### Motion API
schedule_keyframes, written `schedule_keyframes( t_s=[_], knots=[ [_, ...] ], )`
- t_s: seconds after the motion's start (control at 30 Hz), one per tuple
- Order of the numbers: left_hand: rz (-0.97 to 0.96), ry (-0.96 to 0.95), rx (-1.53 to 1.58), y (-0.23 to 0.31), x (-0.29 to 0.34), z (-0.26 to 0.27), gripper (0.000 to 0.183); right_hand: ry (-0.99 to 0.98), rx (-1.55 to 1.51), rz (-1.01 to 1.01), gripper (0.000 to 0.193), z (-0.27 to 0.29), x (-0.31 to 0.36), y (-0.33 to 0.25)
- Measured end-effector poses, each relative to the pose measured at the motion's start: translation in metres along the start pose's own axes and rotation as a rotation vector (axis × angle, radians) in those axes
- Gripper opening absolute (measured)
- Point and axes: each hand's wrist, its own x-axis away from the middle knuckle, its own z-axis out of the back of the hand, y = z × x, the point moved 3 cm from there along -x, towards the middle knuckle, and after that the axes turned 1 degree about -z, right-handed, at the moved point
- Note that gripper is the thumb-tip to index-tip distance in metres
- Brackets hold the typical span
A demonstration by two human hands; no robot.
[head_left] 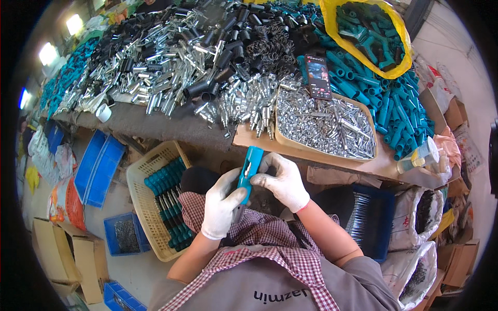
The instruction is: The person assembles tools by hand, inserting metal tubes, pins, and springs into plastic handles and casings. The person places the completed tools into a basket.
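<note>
Both my hands wear white gloves and grip one teal plastic handle [249, 168] just below the table edge. My left hand [221, 203] wraps the lower part of the handle, where a grey metal piece sticks out underneath. My right hand [280, 180] holds its upper side, fingers curled toward the open end. A wooden tray [282, 139] full of small shiny metal parts stands on the table directly above my hands.
The table carries heaps of metal tubes [171, 57], black sleeves, springs [272, 49] and teal handles [394, 111], plus a yellow bag [363, 31] and a phone [318, 76]. A beige basket [142, 197] with finished teal handles stands at my left; blue bins and sacks lie around.
</note>
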Motion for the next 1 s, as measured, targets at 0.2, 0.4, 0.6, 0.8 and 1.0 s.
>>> schedule_keyframes(
  t_s=[0.2,0.4,0.6,0.8,1.0],
  knots=[
    [0.076,-0.097,0.056,0.005,0.006,0.015,0.067,-0.162,-0.154,0.123,0.037,-0.021,-0.019,0.003],
    [0.079,-0.038,0.323,0.008,0.006,0.035,0.061,-0.442,0.195,0.076,0.044,-0.036,-0.063,-0.029],
    [0.082,0.166,0.626,0.008,0.012,0.073,0.044,-0.053,0.865,0.59,0.013,-0.049,-0.18,-0.053],
    [0.096,0.221,0.598,0.008,0.026,0.082,0.041,0.058,1.301,0.514,0.019,-0.093,-0.238,-0.057],
    [0.097,0.215,0.58,0.005,0.018,0.081,0.04,0.148,1.255,0.401,0.035,-0.081,-0.246,-0.037]
  ],
)
